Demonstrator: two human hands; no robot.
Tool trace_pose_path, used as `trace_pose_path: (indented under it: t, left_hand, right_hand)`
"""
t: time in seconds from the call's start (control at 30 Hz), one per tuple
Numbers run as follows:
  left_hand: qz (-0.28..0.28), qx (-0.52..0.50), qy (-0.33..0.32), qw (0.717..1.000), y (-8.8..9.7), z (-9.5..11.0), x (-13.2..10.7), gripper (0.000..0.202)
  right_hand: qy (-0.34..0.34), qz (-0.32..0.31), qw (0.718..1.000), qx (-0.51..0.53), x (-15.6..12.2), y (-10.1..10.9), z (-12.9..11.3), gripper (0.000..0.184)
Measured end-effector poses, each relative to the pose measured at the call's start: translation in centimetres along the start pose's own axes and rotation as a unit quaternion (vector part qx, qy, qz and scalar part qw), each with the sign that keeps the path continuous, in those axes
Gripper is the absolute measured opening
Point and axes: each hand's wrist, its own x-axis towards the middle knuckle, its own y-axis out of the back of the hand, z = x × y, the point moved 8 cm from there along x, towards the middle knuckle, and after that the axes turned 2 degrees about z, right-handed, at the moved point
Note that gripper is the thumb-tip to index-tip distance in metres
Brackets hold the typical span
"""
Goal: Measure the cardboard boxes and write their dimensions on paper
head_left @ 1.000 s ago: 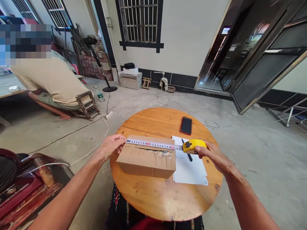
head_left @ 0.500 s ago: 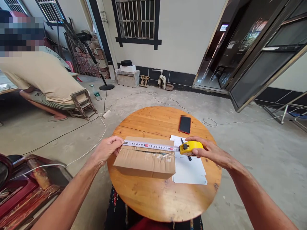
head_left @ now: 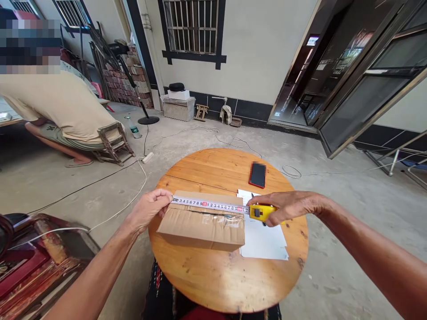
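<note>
A brown cardboard box [head_left: 203,224] lies on the round wooden table [head_left: 220,284]. Along its far top edge stretches the white blade of a tape measure [head_left: 262,212]. My left hand [head_left: 151,209] pinches the blade's end at the box's left corner. In my right hand [head_left: 290,206] is the yellow case, held just past the box's right edge with fingers over its top. White paper sheets [head_left: 263,244] lie under the case, beside the box. A dark pen on the sheets is mostly hidden by the case and my right hand.
A phone [head_left: 257,174] with a red edge lies at the table's far right. To the left, a person in a beige shirt [head_left: 70,102] sits on a low wooden chair [head_left: 115,142]. Cables and a power strip [head_left: 148,158] cross the floor; a wooden armchair [head_left: 43,253] stands near left.
My right hand has turned over the tape case and shifted it slightly left, so a little less blade shows. My left hand stays at the box's corner.
</note>
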Motion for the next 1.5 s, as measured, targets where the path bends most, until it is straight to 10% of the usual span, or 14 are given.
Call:
trace_pose_path:
  t: [0.83, 1.13, 1.27, 1.5]
  left_hand:
    - [0.105, -0.105, -0.04, 0.988, -0.1, -0.5, -0.1, 0.052]
    - [-0.028, -0.138, -0.183, 0.973, -0.9, -2.0, -0.6, 0.105]
    - [-0.126, 0.024, -0.212, 0.969, -0.7, -2.0, -0.9, 0.129]
    - [-0.156, 0.146, -0.248, 0.945, -0.9, 0.1, -2.4, 0.111]
  right_hand:
    - [0.01, -0.076, 0.987, 0.14, 2.2, -0.9, 0.1, 0.048]
    - [0.047, 0.002, 0.962, 0.27, 0.3, -0.6, 0.9, 0.054]
    - [0.037, 0.033, 0.916, 0.397, -2.2, -3.7, 1.1, 0.06]
    - [-0.032, 0.093, 0.844, 0.527, -6.2, -11.1, 0.9, 0.066]
